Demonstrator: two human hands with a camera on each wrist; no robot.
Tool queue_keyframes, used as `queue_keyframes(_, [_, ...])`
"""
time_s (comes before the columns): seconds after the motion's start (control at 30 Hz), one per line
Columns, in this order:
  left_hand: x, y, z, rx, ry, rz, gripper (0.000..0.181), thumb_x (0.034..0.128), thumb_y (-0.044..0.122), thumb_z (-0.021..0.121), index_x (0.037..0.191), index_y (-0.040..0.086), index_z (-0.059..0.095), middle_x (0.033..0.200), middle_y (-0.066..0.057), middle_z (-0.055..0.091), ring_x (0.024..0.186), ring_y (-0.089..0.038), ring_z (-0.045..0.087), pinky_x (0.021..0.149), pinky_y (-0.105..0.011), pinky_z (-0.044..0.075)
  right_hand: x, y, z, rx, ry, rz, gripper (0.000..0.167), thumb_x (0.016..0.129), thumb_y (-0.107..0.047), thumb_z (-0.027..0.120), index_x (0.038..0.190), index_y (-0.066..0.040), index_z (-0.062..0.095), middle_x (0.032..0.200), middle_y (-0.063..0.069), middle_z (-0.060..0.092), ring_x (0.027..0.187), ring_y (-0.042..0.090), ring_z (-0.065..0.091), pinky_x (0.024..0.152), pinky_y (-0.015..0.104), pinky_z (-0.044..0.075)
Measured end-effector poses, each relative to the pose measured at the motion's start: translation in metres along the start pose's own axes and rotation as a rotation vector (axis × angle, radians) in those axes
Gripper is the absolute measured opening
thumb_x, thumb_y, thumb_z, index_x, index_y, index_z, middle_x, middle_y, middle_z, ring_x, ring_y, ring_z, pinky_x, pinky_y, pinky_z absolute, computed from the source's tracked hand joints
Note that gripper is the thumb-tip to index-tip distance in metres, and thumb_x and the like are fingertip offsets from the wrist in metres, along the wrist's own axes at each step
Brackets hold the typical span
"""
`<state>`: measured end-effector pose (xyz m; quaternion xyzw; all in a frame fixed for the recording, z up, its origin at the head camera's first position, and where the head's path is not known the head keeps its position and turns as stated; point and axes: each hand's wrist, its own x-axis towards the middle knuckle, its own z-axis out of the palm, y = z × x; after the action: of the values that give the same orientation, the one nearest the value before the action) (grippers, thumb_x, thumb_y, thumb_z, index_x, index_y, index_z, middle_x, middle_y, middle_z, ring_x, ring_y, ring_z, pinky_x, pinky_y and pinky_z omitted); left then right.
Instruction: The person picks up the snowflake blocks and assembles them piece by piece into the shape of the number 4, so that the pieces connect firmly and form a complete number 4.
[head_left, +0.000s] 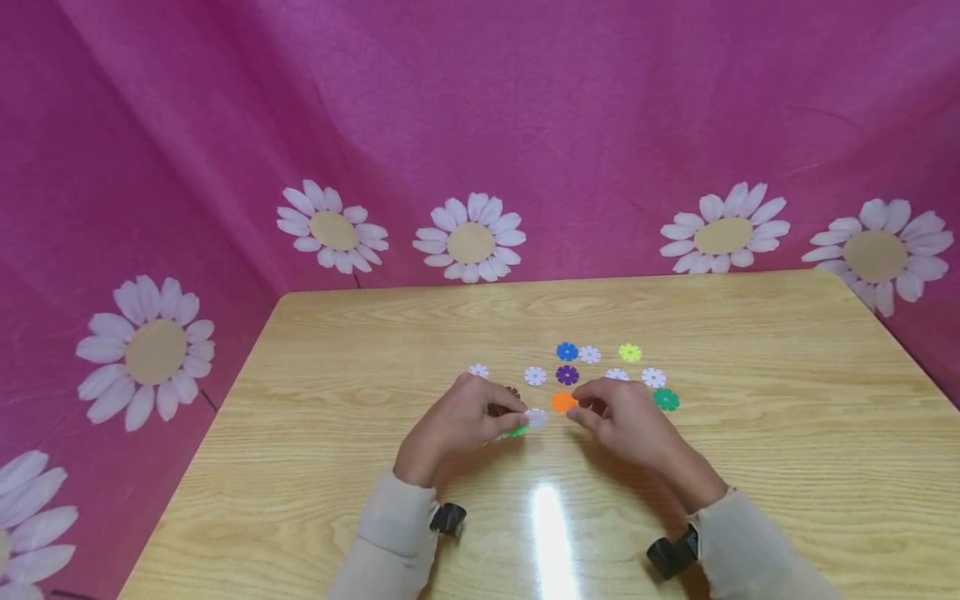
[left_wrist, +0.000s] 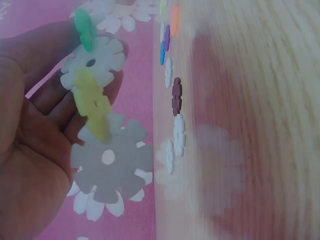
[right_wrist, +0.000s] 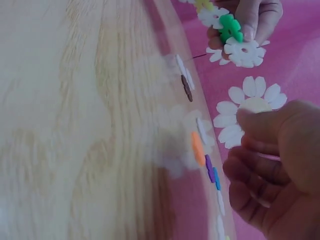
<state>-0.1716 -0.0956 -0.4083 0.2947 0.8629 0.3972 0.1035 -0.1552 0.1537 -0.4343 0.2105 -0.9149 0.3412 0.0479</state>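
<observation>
Disc chain (left_wrist: 94, 100): off the bench (head_left: 375, 333), pinched by thumb and fingers of left hand (head_left: 465, 421) near the green disc (right_wrist: 231, 29). Long axis, per left wrist view: from green back toward the wrist, to a pale disc (left_wrist: 122, 170). Other end, white disc (head_left: 536, 417), directed toward right-hand side. Right hand (head_left: 633, 421): loosely bent, nothing seen in grasp. Orange disc (head_left: 564, 402): flat on bench, just left of right fingertips, closer to right hand than to left; contact not determinable. Key relation, as judged: narrow gap between chain's white end and right hand, orange disc at its far edge. Purple disc (head_left: 567, 375): beyond orange.
</observation>
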Motion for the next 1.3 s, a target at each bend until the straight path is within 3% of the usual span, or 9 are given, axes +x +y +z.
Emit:
queue_keyframes(0.27, [-0.005, -0.004, -0.001, 0.005, 0.038, 0.066, 0.006, 0.0904, 0.009, 0.076, 0.093, 0.011, 0.081, 0.085, 0.009, 0.071, 0.069, -0.008, 0.057, 0.064, -0.025, 0.05, 0.012, 0.0, 0.01, -0.068, -0.009, 0.114, 0.017, 0.088, -0.009, 0.077, 0.099, 0.002, 0.074, 0.078, 0.002, 0.064, 0.068, 0.016, 0.053, 0.063, 0.032, 0.048])
queue_keyframes(0.47, [-0.007, -0.005, -0.001, 0.026, 0.056, 0.049, 0.006, 0.09, 0.01, 0.076, 0.093, 0.01, 0.081, 0.083, 0.009, 0.07, 0.07, -0.009, 0.057, 0.064, -0.024, 0.049, 0.02, 0.001, 0.015, -0.105, -0.043, 0.176, 0.011, 0.089, -0.014, 0.075, 0.085, -0.005, 0.073, 0.069, 0.0, 0.057, 0.062, 0.017, 0.049, 0.058, 0.032, 0.041])
queue_keyframes(0.67, [-0.009, -0.004, 0.001, 0.037, 0.071, 0.015, 0.007, 0.0903, 0.012, 0.076, 0.095, 0.009, 0.08, 0.086, 0.007, 0.071, 0.072, -0.008, 0.058, 0.067, -0.024, 0.051, 0.023, 0.001, 0.019, -0.14, -0.061, 0.222, 0.023, 0.089, -0.022, 0.075, 0.072, -0.009, 0.066, 0.061, 0.0, 0.048, 0.057, 0.017, 0.044, 0.052, 0.03, 0.033])
queue_keyframes(0.8, [-0.009, -0.005, 0.002, 0.038, 0.073, 0.03, 0.007, 0.0904, 0.011, 0.076, 0.095, 0.008, 0.08, 0.087, 0.006, 0.072, 0.071, -0.007, 0.058, 0.067, -0.024, 0.051, 0.024, 0.0, 0.021, -0.166, -0.068, 0.251, 0.024, 0.088, -0.025, 0.078, 0.076, -0.006, 0.068, 0.066, 0.002, 0.052, 0.06, 0.019, 0.046, 0.053, 0.031, 0.036])
queue_keyframes(0.97, [-0.009, -0.006, 0.002, 0.043, 0.08, 0.043, 0.006, 0.0904, 0.011, 0.076, 0.094, 0.008, 0.08, 0.086, 0.005, 0.072, 0.072, -0.007, 0.058, 0.068, -0.024, 0.052, 0.027, -0.001, 0.022, -0.173, -0.094, 0.301, 0.025, 0.086, -0.024, 0.08, 0.092, -0.001, 0.071, 0.077, 0.004, 0.059, 0.067, 0.021, 0.052, 0.056, 0.033, 0.044])
queue_keyframes(1.3, [-0.008, -0.006, 0.002, 0.04, 0.1, 0.034, 0.005, 0.0901, 0.011, 0.075, 0.092, 0.009, 0.08, 0.084, 0.007, 0.071, 0.071, -0.007, 0.059, 0.068, -0.025, 0.052, 0.031, -0.003, 0.018, -0.102, -0.186, 0.403, 0.02, 0.084, -0.015, 0.078, 0.093, -0.002, 0.065, 0.08, 0.005, 0.059, 0.069, 0.021, 0.053, 0.058, 0.031, 0.043])
